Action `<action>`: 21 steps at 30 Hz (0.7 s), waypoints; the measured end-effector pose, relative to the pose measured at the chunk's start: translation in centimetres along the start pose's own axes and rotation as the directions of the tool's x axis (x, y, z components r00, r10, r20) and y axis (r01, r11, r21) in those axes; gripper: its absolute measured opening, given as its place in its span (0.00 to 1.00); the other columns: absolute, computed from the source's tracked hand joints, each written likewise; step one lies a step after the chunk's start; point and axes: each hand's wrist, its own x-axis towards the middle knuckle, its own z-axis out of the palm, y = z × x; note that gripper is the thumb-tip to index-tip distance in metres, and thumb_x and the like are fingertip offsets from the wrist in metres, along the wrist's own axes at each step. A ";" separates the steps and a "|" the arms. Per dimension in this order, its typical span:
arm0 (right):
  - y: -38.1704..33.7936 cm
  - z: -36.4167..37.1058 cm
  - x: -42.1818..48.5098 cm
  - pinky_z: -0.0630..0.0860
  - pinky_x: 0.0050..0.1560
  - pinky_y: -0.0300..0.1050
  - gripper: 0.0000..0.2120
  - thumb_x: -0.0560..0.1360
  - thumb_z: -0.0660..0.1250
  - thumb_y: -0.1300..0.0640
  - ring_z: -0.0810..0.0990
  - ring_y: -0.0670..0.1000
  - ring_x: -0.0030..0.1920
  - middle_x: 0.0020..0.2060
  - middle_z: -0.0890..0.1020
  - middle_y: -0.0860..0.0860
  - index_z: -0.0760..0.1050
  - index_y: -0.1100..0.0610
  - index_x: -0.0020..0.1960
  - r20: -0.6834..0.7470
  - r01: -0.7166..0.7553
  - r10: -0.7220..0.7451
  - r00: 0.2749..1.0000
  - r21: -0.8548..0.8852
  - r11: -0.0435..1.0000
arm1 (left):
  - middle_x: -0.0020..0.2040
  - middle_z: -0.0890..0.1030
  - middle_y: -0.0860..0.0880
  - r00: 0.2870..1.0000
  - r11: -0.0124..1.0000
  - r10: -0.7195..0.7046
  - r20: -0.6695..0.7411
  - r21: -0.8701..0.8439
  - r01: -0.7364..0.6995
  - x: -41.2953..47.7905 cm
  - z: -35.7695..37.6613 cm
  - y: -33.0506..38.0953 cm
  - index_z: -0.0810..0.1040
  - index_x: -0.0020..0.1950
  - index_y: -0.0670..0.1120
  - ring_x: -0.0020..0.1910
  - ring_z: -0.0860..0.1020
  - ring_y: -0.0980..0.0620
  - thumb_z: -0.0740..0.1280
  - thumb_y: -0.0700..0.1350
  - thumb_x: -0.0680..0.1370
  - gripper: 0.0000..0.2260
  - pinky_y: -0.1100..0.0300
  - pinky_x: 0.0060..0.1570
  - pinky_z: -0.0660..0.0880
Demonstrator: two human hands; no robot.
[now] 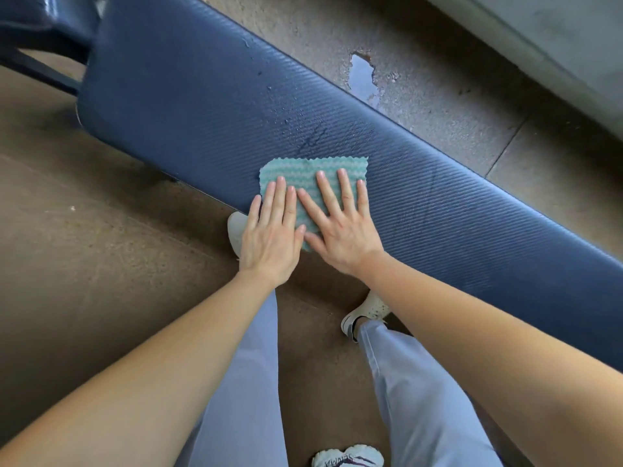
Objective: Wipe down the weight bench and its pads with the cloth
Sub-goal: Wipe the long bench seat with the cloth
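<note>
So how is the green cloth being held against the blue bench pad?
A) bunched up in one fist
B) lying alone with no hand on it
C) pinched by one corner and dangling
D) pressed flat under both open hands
D: the left hand and the right hand both lie flat, fingers straight, on the cloth, which is spread on the bench pad.

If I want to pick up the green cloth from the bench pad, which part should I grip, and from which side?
Probably the far right corner of the cloth: it lies flat and bare on the bench pad, beyond the fingertips of the right hand. Pinch it from above, on the right; the left hand covers the near left part.
</note>
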 end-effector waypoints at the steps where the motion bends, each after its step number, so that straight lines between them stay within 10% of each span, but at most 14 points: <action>1: 0.7 -0.7 1.2 0.46 0.78 0.72 0.34 0.83 0.47 0.34 0.45 0.68 0.82 0.84 0.49 0.58 0.47 0.47 0.84 -0.019 -0.013 0.013 1.000 -0.002 1.000 | 0.84 0.47 0.39 1.000 1.000 0.003 -0.016 0.005 -0.003 1.5 -0.6 -0.2 0.44 0.83 0.40 0.84 0.46 0.43 0.50 0.55 0.86 0.31 0.45 0.82 0.46; 10: 6.6 -6.5 12.7 0.47 0.79 0.70 0.37 0.82 0.43 0.30 0.44 0.66 0.82 0.83 0.47 0.59 0.45 0.48 0.84 -0.114 -0.188 0.190 0.975 0.034 0.982 | 0.85 0.46 0.43 0.966 0.974 0.194 -0.170 0.148 -0.169 16.4 -6.6 -5.1 0.45 0.84 0.43 0.84 0.46 0.47 0.44 0.55 0.86 0.29 0.43 0.81 0.46; 21: -1.7 -3.4 8.4 0.45 0.75 0.78 0.39 0.81 0.46 0.30 0.43 0.73 0.80 0.83 0.47 0.63 0.46 0.50 0.84 -0.049 -0.036 0.034 0.998 -0.046 0.998 | 0.85 0.47 0.43 0.989 0.995 0.104 -0.102 0.016 -0.103 5.5 -2.3 -8.2 0.48 0.84 0.44 0.84 0.46 0.44 0.52 0.53 0.86 0.30 0.41 0.81 0.49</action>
